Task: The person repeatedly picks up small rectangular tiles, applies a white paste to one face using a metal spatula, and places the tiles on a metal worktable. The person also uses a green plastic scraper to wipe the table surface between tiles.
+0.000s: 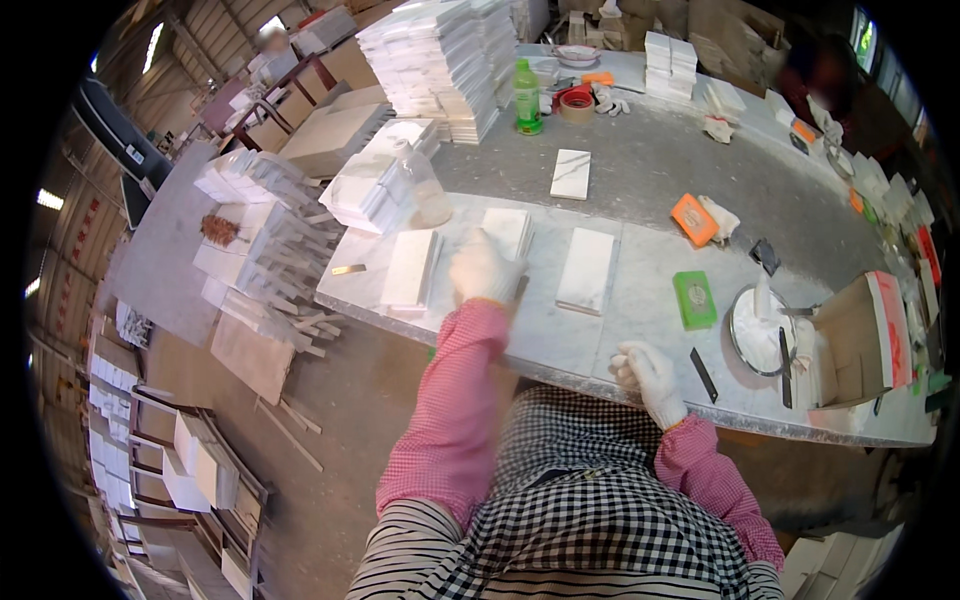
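Note:
My left hand point(483, 266), in a white glove, is closed and slightly blurred over the marble slab, beside a short stack of white tiles point(508, 230). A dark sliver shows by its right side; what the fingers hold is hidden. Left of it lies another small stack of white tiles point(409, 270), and to the right a white tile point(587, 270) lies flat. My right hand point(648, 372), also gloved, rests at the slab's front edge with curled fingers; I cannot make out anything in them. Near it are a dark flat strip point(704, 375) and a green block point(694, 300).
A metal bowl of white paste point(760, 330) stands beside an open cardboard box point(860, 340) at the right. An orange block point(694, 220), a veined tile point(570, 174), a clear bottle point(424, 190) and a green bottle point(526, 97) stand farther back. Tall tile stacks point(425, 65) rise behind.

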